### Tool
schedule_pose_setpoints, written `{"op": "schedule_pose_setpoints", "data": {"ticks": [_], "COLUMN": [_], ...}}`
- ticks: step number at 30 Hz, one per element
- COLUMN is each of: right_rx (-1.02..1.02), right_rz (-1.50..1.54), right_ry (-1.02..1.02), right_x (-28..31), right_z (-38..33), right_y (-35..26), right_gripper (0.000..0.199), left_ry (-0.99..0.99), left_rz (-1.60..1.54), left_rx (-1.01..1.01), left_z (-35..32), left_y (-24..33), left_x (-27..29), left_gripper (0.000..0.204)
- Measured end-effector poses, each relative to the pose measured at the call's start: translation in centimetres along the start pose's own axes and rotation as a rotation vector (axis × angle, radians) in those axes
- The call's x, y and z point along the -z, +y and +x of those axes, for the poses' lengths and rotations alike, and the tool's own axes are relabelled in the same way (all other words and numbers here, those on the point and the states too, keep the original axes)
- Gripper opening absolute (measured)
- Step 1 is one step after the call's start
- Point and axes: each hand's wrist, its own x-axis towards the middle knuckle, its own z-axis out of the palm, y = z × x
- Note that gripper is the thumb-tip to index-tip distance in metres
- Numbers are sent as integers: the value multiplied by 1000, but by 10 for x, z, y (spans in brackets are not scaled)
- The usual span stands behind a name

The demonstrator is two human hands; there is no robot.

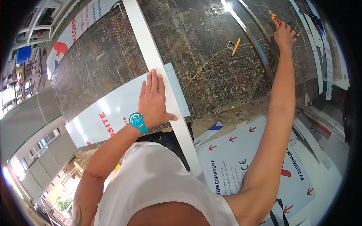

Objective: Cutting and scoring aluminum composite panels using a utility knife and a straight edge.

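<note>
My left hand (152, 100), with a turquoise watch on its wrist, lies flat with fingers together on a white composite panel (109, 113), right beside a long white strip (151, 49) that runs across the dark, scratched worktable (203, 41). My right arm stretches far across the table; my right hand (284, 35) is closed around an orange utility knife (275, 19) at the far side, next to a long metal straightedge (256, 41).
A yellow pencil (236, 46) and a small metal square (230, 45) lie on the table near the straightedge. Printed white panels with red arrows (241, 150) lie on the floor at the right. More sheets and strips (320, 49) line the far right edge.
</note>
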Motion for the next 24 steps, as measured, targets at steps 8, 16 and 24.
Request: {"op": "schedule_pose_setpoints", "data": {"ticks": [8, 16, 24], "right_rx": [-9, 151, 310], "right_rz": [1276, 1220, 762], "right_ry": [50, -522, -566], "right_x": [131, 206, 199], "right_z": [-212, -495, -520], "right_y": [-52, -127, -138], "right_gripper": [31, 54, 59], "left_ry": [29, 44, 85], "left_rz": [-2, 38, 110], "left_rx": [-6, -31, -56], "left_z": [-2, -1, -1], "left_y": [-2, -4, -3], "left_x": [-1, -1, -5], "left_gripper": [146, 147, 145]}}
